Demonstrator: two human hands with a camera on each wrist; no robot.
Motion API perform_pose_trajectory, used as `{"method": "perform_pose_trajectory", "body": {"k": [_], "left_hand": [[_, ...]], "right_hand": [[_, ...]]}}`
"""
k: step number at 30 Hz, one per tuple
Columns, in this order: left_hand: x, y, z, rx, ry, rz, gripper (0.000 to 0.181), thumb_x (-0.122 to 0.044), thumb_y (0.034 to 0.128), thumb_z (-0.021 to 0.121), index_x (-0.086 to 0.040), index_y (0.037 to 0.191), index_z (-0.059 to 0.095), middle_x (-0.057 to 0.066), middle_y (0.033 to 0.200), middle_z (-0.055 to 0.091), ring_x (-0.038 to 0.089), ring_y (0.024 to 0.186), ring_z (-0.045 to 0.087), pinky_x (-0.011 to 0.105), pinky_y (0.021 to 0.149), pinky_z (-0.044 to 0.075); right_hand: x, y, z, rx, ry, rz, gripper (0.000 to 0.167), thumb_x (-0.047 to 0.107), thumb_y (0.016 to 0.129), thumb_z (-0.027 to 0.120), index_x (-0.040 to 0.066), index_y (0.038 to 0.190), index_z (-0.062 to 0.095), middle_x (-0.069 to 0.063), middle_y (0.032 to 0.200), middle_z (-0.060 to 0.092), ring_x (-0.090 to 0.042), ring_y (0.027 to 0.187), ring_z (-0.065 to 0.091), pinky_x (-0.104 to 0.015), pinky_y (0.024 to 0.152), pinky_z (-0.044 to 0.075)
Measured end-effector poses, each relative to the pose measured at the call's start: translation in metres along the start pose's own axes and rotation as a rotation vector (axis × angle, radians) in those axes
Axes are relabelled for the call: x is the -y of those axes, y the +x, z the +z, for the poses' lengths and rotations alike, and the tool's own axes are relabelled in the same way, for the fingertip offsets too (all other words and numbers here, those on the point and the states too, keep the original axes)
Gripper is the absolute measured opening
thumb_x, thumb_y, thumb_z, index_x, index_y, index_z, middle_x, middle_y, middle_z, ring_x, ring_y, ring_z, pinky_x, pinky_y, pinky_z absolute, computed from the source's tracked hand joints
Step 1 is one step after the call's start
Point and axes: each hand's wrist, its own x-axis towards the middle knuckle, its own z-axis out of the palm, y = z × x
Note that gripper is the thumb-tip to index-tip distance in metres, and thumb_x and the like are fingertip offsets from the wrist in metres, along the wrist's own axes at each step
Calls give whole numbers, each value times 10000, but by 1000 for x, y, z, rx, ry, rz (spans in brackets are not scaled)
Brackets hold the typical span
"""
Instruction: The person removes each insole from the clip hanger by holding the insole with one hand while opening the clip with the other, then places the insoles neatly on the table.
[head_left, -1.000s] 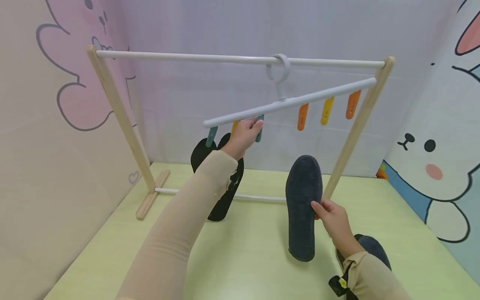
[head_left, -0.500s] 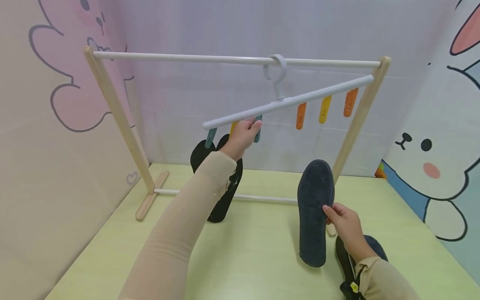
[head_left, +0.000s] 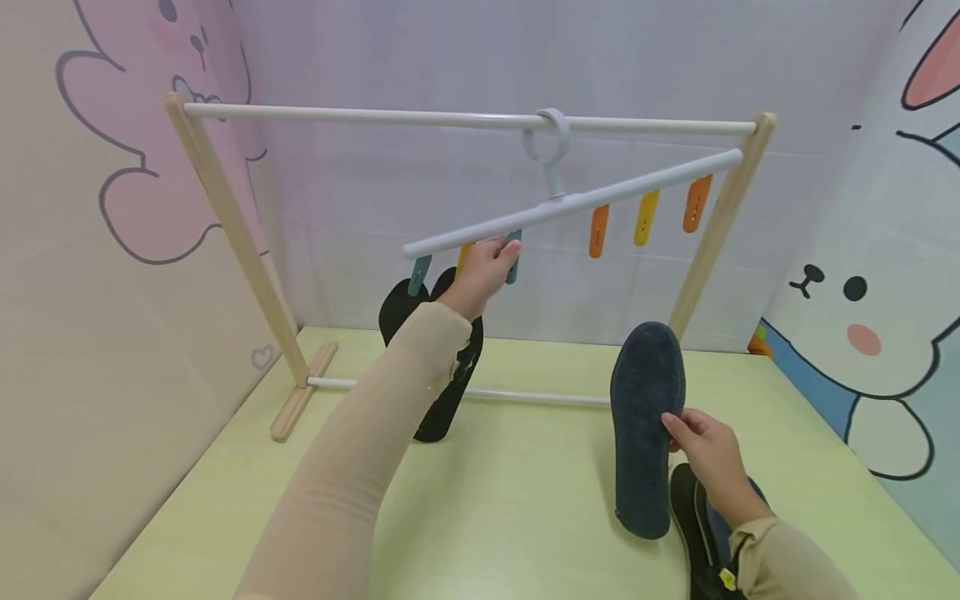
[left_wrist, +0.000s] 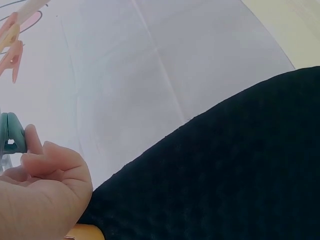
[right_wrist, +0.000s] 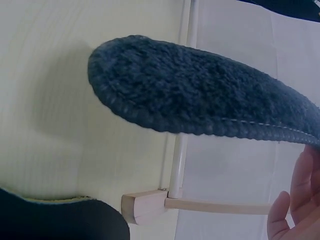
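Note:
My left hand (head_left: 478,279) pinches a teal clip (head_left: 513,257) under the tilted white hanger (head_left: 585,202). In the left wrist view its curled fingers lie against that teal clip (left_wrist: 12,132). Black insoles (head_left: 397,308) hang from the lowered left end, partly behind my forearm; one fills much of the left wrist view. My right hand (head_left: 708,457) pinches the edge of a dark blue fuzzy insole (head_left: 645,429), held nearly upright with its lower end above the table. Its woolly surface and stitched rim show in the right wrist view.
A wood-and-white rack (head_left: 360,114) carries the hanger by its hook (head_left: 557,142). Several orange and yellow clips (head_left: 645,218) hang on the raised end. More insoles (head_left: 701,529) lie on the pale green table (head_left: 525,517), under my right wrist.
My right hand has moved right and slightly down with the dark blue insole. The left hand stays at the teal clip, and the hanger keeps its tilt.

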Motion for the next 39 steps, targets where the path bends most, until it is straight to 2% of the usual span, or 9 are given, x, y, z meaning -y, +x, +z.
{"method": "perform_pose_trajectory", "body": {"k": [8, 19, 25, 32, 39], "left_hand": [[2, 1, 2, 3, -2, 16, 375, -258, 1019, 478, -14, 1293, 553, 57, 901, 426, 180, 909, 413, 326, 809, 343], [1, 0, 0, 2, 16, 1, 399, -276, 1016, 481, -15, 1310, 544, 61, 939, 441, 188, 948, 425, 335, 829, 350], [0, 0, 0, 4, 11, 8, 353, -273, 1015, 485, -12, 1237, 570, 43, 832, 379, 161, 791, 372, 293, 736, 333], [0, 1, 0, -11, 21, 21, 321, -280, 1011, 491, -22, 1181, 581, 27, 740, 330, 125, 597, 272, 259, 578, 261], [2, 0, 0, -16, 14, 13, 325, -282, 1009, 496, -14, 1170, 583, 24, 728, 332, 122, 577, 270, 248, 554, 258]], "right_hand": [[-8, 0, -3, 25, -28, 28, 310, 183, 981, 565, -59, 787, 575, 23, 657, 576, -87, 647, 530, -255, 646, 415], [-18, -1, -12, 23, -67, 36, 329, 203, 985, 561, -67, 800, 584, 25, 672, 589, -51, 635, 528, -231, 648, 435], [-20, -2, -17, 2, -69, 52, 325, 206, 983, 562, -53, 786, 581, 27, 674, 606, -28, 623, 535, -256, 620, 440], [-27, -1, -24, -18, -68, 57, 326, 193, 983, 559, -53, 770, 586, 45, 646, 603, -34, 604, 538, -223, 611, 430], [-33, 1, -30, 3, -77, 76, 336, 209, 984, 559, -52, 775, 586, 35, 671, 614, -27, 604, 553, -230, 615, 455]]}}
